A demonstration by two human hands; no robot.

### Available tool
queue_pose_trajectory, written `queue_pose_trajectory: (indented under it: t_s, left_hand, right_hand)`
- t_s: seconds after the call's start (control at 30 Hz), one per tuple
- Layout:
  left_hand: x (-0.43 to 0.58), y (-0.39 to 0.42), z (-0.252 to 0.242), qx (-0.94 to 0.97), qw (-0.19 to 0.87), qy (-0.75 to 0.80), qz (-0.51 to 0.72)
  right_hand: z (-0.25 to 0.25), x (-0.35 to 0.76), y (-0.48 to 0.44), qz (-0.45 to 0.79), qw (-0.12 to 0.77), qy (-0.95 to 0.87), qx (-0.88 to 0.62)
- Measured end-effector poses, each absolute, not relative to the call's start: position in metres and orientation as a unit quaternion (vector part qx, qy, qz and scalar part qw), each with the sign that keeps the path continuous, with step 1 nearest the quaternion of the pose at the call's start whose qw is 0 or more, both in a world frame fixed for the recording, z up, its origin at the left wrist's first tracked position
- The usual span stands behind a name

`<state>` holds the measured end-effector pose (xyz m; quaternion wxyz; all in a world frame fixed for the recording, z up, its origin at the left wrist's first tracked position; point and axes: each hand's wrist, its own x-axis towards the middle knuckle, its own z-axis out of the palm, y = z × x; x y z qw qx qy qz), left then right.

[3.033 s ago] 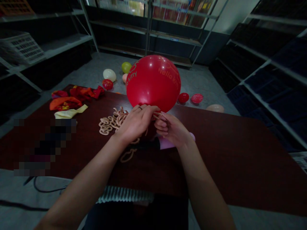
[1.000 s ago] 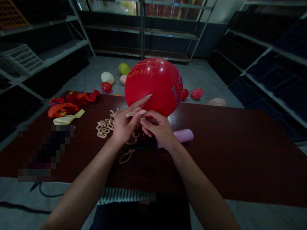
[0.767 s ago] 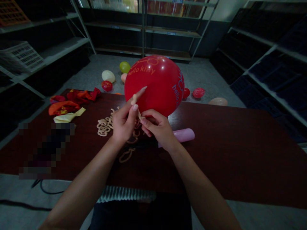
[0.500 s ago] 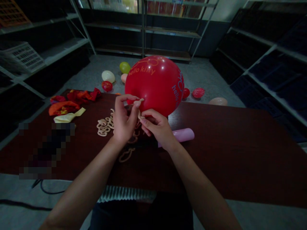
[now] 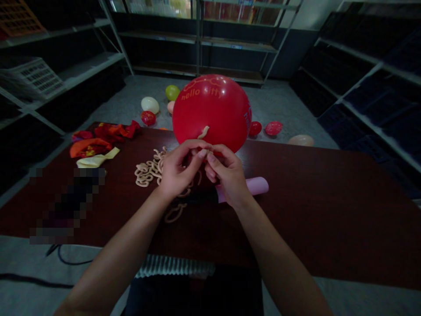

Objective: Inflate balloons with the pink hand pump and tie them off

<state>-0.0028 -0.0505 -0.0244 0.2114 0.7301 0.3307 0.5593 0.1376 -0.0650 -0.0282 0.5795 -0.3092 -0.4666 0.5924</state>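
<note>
A large red balloon (image 5: pixel 211 113) printed with "hello kitty" stands above the table, its lower end between my hands. My left hand (image 5: pixel 179 169) and my right hand (image 5: pixel 228 173) meet under it, fingers curled and pinching at its neck, which they mostly hide. A short tan strip (image 5: pixel 204 132) sticks up against the balloon's front. A heap of curly tan strips (image 5: pixel 146 169) lies just left of my left hand, and one loose loop (image 5: pixel 174 213) lies below my wrists.
The dark red wooden table (image 5: pixel 315 210) holds a pink tube (image 5: pixel 253 189) behind my right hand and crumpled orange, red and yellow balloons or cloth (image 5: pixel 94 147) at the left. Several balloons (image 5: pixel 150 105) lie on the grey floor beyond. Metal shelves stand on three sides.
My left hand has dropped from beside the balloon and closed in toward my right hand at the neck. The balloon has turned, carrying its print upward, and the tan strip now shows against its front.
</note>
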Motion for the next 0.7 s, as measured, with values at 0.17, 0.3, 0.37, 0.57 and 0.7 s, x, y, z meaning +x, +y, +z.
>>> queue_pose_trajectory:
  t_s: [0.17, 0.3, 0.37, 0.57, 0.7]
  left_hand:
    - [-0.001, -0.050, -0.019, 0.775, 0.142, 0.313, 0.530]
    - [0.003, -0.049, -0.023, 0.751, 0.121, 0.344, 0.551]
    - [0.005, -0.048, -0.027, 0.728, 0.117, 0.363, 0.570]
    - [0.004, -0.048, -0.030, 0.752, 0.085, 0.380, 0.532]
    - [0.003, -0.048, -0.030, 0.778, 0.046, 0.368, 0.507]
  right_hand:
    - [-0.030, 0.135, -0.064, 0.578, 0.604, -0.448, -0.317]
    - [-0.031, 0.132, -0.065, 0.567, 0.618, -0.443, -0.317]
    - [-0.032, 0.131, -0.065, 0.562, 0.617, -0.448, -0.322]
    - [-0.037, 0.131, -0.062, 0.543, 0.626, -0.450, -0.333]
    - [-0.037, 0.131, -0.062, 0.525, 0.631, -0.453, -0.348]
